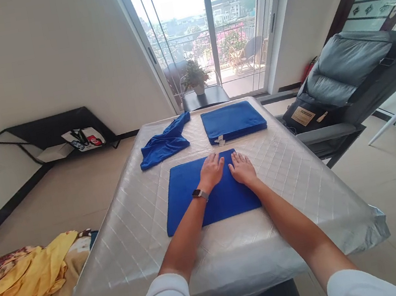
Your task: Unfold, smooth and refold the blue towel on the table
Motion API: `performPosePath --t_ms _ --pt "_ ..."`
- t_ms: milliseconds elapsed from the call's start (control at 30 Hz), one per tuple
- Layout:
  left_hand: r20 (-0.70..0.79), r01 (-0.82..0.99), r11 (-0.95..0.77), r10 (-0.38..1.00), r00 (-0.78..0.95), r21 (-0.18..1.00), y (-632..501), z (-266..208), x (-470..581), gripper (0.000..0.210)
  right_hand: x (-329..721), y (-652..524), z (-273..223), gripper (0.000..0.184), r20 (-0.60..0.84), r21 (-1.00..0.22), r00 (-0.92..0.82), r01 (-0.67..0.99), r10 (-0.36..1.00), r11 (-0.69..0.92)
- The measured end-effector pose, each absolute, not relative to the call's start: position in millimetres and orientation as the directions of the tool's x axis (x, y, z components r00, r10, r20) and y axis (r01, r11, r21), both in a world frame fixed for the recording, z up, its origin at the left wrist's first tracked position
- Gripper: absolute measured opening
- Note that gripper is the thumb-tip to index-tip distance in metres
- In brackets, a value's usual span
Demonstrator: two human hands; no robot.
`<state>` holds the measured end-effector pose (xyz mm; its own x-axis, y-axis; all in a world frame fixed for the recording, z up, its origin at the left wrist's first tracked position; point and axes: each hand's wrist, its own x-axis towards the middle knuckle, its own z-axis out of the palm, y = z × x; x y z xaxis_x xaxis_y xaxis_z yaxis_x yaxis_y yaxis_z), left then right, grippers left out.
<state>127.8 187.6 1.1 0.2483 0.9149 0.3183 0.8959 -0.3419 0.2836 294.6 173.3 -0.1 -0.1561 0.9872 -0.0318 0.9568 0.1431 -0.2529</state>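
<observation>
A flat blue cloth (226, 201), folded into a rough rectangle, lies on the table in front of me. My left hand (212, 171) rests on its upper middle, fingers stretched out over the fabric. Close to its far right corner, my right hand (242, 166) lies flat with the fingers extended. Neither hand grips anything. Beyond them sits a neat stack of folded blue cloths (233, 119) with a small white tag on its front edge. To the left of that stack, a loose, crumpled blue cloth (166, 143) is spread unevenly.
A silver quilted cover (129, 236) drapes the table. Yellow fabric (34, 284) is heaped at the lower left. A dark padded chair (343, 81) stands at the right. Behind the table, a potted plant (195, 74) sits on a chair before glass doors.
</observation>
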Motion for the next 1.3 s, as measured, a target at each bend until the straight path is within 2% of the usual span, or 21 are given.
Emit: performPosePath --t_ms 167,333,600,767,900,1033,1300 --pt "0.236 0.873 -0.432 0.894 0.381 0.227 194 -10 198 0.049 300 168 3 0.073 -0.044 -0.186 -0.226 0.959 0.973 0.214" --pt "0.198 0.882 -0.419 0.903 0.381 0.215 186 -15 180 0.053 297 169 2 0.067 -0.029 -0.201 -0.207 0.96 0.978 0.197" --pt "0.092 0.953 -0.227 0.973 0.212 0.201 165 -10 103 0.067 294 173 0 0.065 -0.028 -0.272 -0.145 0.953 0.989 0.132" --pt "0.066 0.986 0.017 0.997 -0.029 0.167 153 -16 6 0.072 294 173 3 0.064 -0.064 -0.274 -0.134 0.955 0.989 0.112" --pt "0.036 0.964 0.143 0.987 -0.154 0.223 147 -22 -34 0.075 296 173 5 0.064 -0.072 -0.25 -0.145 0.96 0.987 0.123" --pt "0.067 0.957 0.115 0.988 -0.137 0.266 147 -18 -40 0.072 298 175 3 0.066 -0.06 -0.227 -0.152 0.964 0.987 0.135" --pt "0.221 0.902 0.123 0.948 -0.23 0.413 158 -6 -63 0.049 305 183 -3 0.066 -0.042 -0.229 -0.164 0.962 0.986 0.15"
